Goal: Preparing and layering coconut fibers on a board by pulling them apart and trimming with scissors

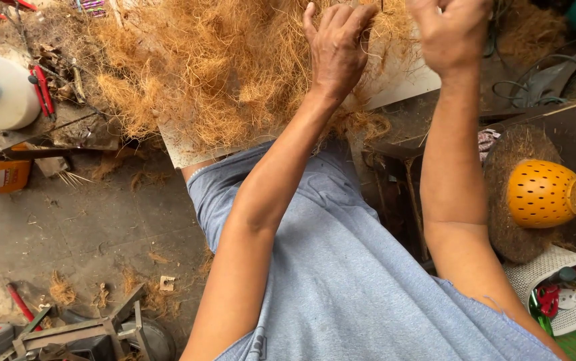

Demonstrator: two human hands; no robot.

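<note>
While teasing at the fibre (221,73), holds both hands at the far edge of the board (398,85). Found heaped across most of that board, thickest toward the far left corner, with loose strands spilling over the near edge onto the lap. Left hand (338,47): knuckles up, fingers curled down into the heap, pinched on a tuft. Right hand (452,33): raised just above the far right corner, closed in a fist; appears clamped on thin strands, though cannot confirm from this angle what sits inside it.

Judged as a pull-apart step, with one hand anchoring and the other drawing. Recommended practice:
- Press the anchoring hand flat and low, so that the heap does not lift with the pull.
- Take small tufts, not handfuls; looks tangled and springy, likely to drag neighbouring strands along.
- Draw steadily along the strands, without jerking, to avoid snapping them or scattering more onto the floor.
- Hold the board level on the lap; seems to carry most of its weight at the far left.

Also noted: red cutters (42,90) well off to the left, and an orange pot (545,194), perforated, lying on its side on a brown disc to the right. Neither within reach of the pull.
</note>
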